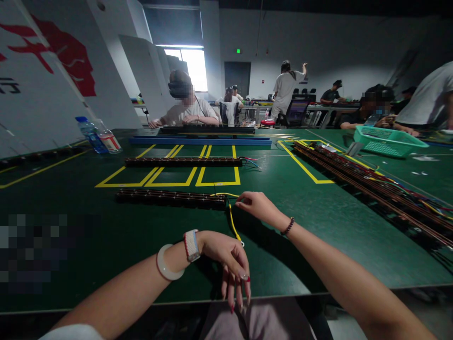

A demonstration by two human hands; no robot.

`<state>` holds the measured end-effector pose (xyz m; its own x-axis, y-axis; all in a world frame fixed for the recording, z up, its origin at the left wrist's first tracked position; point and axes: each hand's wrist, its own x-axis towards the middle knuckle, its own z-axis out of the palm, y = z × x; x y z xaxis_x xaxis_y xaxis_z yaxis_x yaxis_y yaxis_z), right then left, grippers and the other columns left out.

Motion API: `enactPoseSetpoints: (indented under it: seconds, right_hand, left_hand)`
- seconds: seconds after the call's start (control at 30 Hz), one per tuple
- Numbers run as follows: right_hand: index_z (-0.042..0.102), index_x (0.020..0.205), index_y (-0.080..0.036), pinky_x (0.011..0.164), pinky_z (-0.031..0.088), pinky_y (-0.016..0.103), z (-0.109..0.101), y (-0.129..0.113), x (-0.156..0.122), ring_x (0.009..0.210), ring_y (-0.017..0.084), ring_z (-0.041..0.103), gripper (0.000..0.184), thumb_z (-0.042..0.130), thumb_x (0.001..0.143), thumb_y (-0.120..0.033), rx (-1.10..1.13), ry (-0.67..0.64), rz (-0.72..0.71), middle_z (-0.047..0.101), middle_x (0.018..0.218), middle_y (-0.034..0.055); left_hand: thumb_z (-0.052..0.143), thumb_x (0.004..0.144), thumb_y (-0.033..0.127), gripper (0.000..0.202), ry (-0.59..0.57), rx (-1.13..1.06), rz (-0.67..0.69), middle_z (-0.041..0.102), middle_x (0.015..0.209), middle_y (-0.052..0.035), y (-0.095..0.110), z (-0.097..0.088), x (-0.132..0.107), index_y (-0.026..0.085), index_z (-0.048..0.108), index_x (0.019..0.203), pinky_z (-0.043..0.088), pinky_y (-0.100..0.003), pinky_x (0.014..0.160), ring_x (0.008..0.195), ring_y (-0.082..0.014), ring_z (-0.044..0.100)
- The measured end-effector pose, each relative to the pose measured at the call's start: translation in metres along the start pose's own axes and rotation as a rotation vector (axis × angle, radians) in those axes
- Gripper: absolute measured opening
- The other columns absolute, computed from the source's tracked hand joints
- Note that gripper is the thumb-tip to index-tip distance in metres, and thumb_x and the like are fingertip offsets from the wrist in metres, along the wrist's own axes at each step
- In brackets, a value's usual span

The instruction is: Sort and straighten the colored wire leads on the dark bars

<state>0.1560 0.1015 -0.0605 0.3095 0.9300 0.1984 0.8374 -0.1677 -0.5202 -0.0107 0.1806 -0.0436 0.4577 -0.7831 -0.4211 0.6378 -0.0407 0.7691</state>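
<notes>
A long dark bar-shaped strip [170, 197] with small bright dots lies on the green table in front of me. Two yellow wires come off its right end. One yellow wire [226, 193] runs to the curled fingertips of my right hand [261, 207], which are closed on its end. The other yellow wire [232, 222] hangs toward me and ends in a ring terminal [242, 243]. My left hand [226, 257] droops over the table's near edge, its fingers apart and holding nothing.
Another dark strip [184, 162] with red and blue wires lies farther back, across yellow tape. Behind it sits a blue rail [201, 140]. Many wired strips [368, 184] fill the right side, near a green basket [387, 140]. Bottles [108, 137] stand left. A person [193, 108] sits opposite.
</notes>
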Motion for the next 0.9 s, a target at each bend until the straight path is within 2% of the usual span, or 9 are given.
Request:
enactPoseSetpoints:
  seconds: [0.1, 0.17, 0.27, 0.4, 0.5, 0.57, 0.63, 0.73, 0.9]
  right_hand:
    - [0.064, 0.108, -0.017, 0.083, 0.042, 0.028, 0.004, 0.020, 0.009, 0.096, 0.017, 0.057, 0.030, 0.058, 0.087, -0.037, -0.043, 0.159, -0.060, 0.063, 0.104, 0.0079]
    - [0.059, 0.118, -0.018, 0.093, 0.038, 0.033, 0.010, 0.029, 0.013, 0.109, 0.020, 0.052, 0.042, 0.059, 0.085, -0.044, -0.058, 0.159, -0.090, 0.059, 0.117, 0.0097]
    - [0.055, 0.124, -0.020, 0.098, 0.033, 0.039, 0.019, 0.032, 0.016, 0.115, 0.022, 0.049, 0.054, 0.060, 0.081, -0.052, -0.067, 0.097, -0.090, 0.058, 0.121, 0.0093]
    - [0.063, 0.116, -0.020, 0.093, 0.034, 0.037, 0.021, 0.026, 0.019, 0.107, 0.023, 0.053, 0.048, 0.065, 0.078, -0.051, -0.102, 0.037, -0.068, 0.064, 0.110, 0.0075]
    - [0.068, 0.103, -0.019, 0.078, 0.040, 0.028, 0.014, 0.023, 0.020, 0.091, 0.018, 0.059, 0.030, 0.062, 0.083, -0.041, -0.109, -0.012, -0.036, 0.068, 0.099, 0.0062]
    - [0.070, 0.096, -0.019, 0.069, 0.039, 0.024, 0.010, 0.021, 0.020, 0.083, 0.016, 0.060, 0.022, 0.061, 0.084, -0.036, -0.121, -0.001, 0.000, 0.068, 0.093, 0.0053]
    - [0.071, 0.091, -0.019, 0.066, 0.039, 0.023, 0.007, 0.019, 0.018, 0.080, 0.015, 0.060, 0.018, 0.062, 0.084, -0.033, -0.133, 0.048, 0.014, 0.067, 0.090, 0.0046]
    - [0.070, 0.088, -0.017, 0.068, 0.039, 0.022, 0.006, 0.014, 0.014, 0.079, 0.013, 0.058, 0.016, 0.062, 0.085, -0.030, -0.117, 0.088, -0.022, 0.064, 0.088, 0.0048]
    - [0.068, 0.087, -0.016, 0.066, 0.037, 0.022, 0.007, 0.000, 0.003, 0.077, 0.013, 0.056, 0.015, 0.058, 0.087, -0.028, -0.202, 0.064, -0.082, 0.062, 0.088, 0.0051]
  left_hand:
    - [0.065, 0.078, 0.034, 0.028, 0.036, -0.049, 0.036, 0.070, 0.083, -0.0116, -0.004, -0.004, -0.002, 0.009, 0.071, 0.089, 0.055, -0.028, 0.062, 0.073, -0.0220, 0.069]
    - [0.066, 0.076, 0.034, 0.030, 0.099, -0.101, 0.120, 0.070, 0.081, -0.0135, -0.007, -0.009, -0.004, 0.007, 0.071, 0.087, 0.055, -0.028, 0.059, 0.072, -0.0226, 0.069]
    - [0.065, 0.076, 0.038, 0.032, 0.240, -0.157, 0.335, 0.070, 0.075, -0.0154, -0.011, -0.019, -0.003, 0.005, 0.069, 0.076, 0.054, -0.026, 0.053, 0.065, -0.0220, 0.068]
    - [0.054, 0.084, 0.037, 0.038, 0.539, -0.215, 0.582, 0.067, 0.064, -0.0138, -0.014, -0.030, 0.005, 0.005, 0.065, 0.066, 0.051, -0.024, 0.049, 0.052, -0.0177, 0.064]
    - [0.045, 0.089, 0.037, 0.040, 0.812, -0.302, 0.647, 0.066, 0.066, -0.0130, -0.012, -0.036, 0.012, 0.006, 0.063, 0.070, 0.050, -0.023, 0.049, 0.053, -0.0154, 0.063]
    - [0.041, 0.092, 0.035, 0.039, 0.931, -0.391, 0.653, 0.067, 0.072, -0.0137, -0.010, -0.037, 0.014, 0.006, 0.062, 0.078, 0.051, -0.022, 0.053, 0.060, -0.0156, 0.065]
    - [0.039, 0.093, 0.032, 0.034, 0.980, -0.481, 0.661, 0.067, 0.082, -0.0157, -0.008, -0.037, 0.015, 0.006, 0.059, 0.088, 0.053, -0.025, 0.059, 0.070, -0.0175, 0.067]
    - [0.038, 0.094, 0.031, 0.031, 0.959, -0.573, 0.689, 0.066, 0.094, -0.0192, -0.006, -0.036, 0.015, 0.005, 0.055, 0.100, 0.054, -0.031, 0.074, 0.084, -0.0209, 0.067]
    - [0.038, 0.095, 0.032, 0.032, 0.905, -0.630, 0.802, 0.065, 0.099, -0.0186, -0.010, -0.041, 0.019, 0.006, 0.054, 0.105, 0.048, -0.035, 0.091, 0.090, -0.0195, 0.066]
